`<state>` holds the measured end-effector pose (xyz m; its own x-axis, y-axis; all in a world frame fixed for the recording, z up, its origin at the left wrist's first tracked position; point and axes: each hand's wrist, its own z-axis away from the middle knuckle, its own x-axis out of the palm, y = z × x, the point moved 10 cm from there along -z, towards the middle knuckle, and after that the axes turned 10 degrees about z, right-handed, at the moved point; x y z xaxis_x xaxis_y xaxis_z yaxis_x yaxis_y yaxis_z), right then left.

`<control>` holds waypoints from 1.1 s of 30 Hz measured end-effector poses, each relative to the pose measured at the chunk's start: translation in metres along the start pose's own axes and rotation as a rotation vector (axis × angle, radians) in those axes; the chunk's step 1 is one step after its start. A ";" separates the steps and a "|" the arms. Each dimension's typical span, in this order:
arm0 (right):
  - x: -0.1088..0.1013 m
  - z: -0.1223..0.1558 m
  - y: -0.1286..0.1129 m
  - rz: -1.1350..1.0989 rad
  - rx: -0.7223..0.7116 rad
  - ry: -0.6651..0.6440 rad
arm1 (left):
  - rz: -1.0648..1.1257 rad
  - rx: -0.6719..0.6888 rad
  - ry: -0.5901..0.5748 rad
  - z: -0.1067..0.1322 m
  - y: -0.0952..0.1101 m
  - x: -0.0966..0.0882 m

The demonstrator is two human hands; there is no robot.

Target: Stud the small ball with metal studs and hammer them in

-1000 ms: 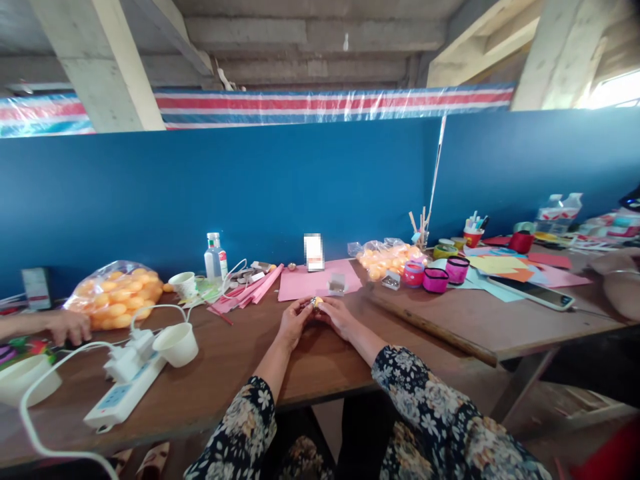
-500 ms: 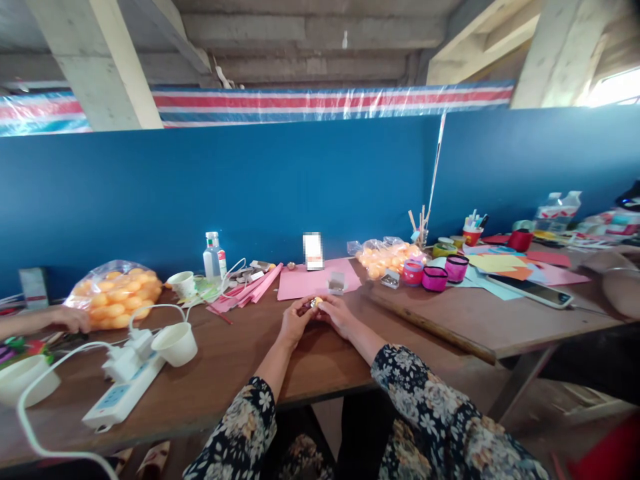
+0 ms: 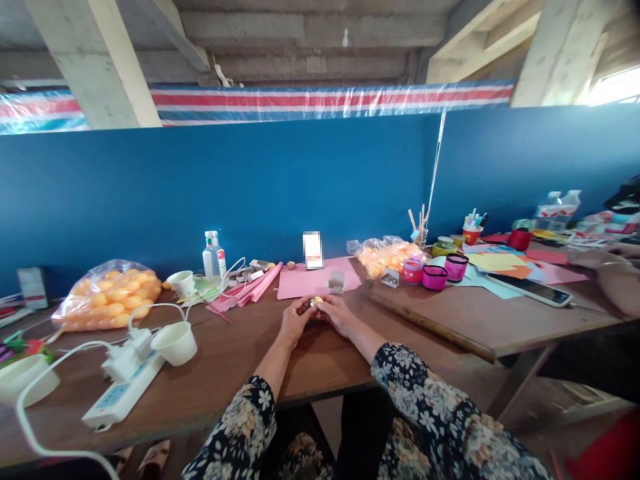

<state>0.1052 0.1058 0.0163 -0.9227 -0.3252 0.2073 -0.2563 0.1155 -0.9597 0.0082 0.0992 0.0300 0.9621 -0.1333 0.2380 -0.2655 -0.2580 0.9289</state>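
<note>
My left hand and my right hand meet above the brown table, fingers bent inward. Pinched between both sets of fingertips is a small shiny silver and orange-yellow piece; its exact kind is too small to make out. Just beyond the fingers, a small clear box sits on a sheet of pink paper. A small round metallic item lies at that sheet's far left corner.
Left are a bag of orange balls, a white power strip with cables, and a paper cup. To the right lie another ball bag, a wooden bar and a phone. A co-worker's arm rests far right.
The other person's hand at the far left has withdrawn from view, and the ball bag there now spreads slightly further left. My hands and the small piece look nearly unchanged.
</note>
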 end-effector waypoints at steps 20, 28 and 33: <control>0.002 -0.001 -0.001 -0.066 0.007 0.006 | 0.040 -0.014 -0.019 0.001 0.002 0.003; -0.001 -0.001 0.000 -0.011 -0.002 0.033 | 0.053 -0.020 -0.015 -0.001 -0.003 0.000; -0.001 0.000 -0.003 -0.032 0.000 0.052 | 0.182 -0.082 0.023 0.000 -0.008 0.000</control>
<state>0.1071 0.1061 0.0185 -0.9280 -0.2790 0.2471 -0.2854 0.1056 -0.9526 0.0104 0.1012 0.0229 0.8999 -0.1486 0.4099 -0.4304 -0.1526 0.8896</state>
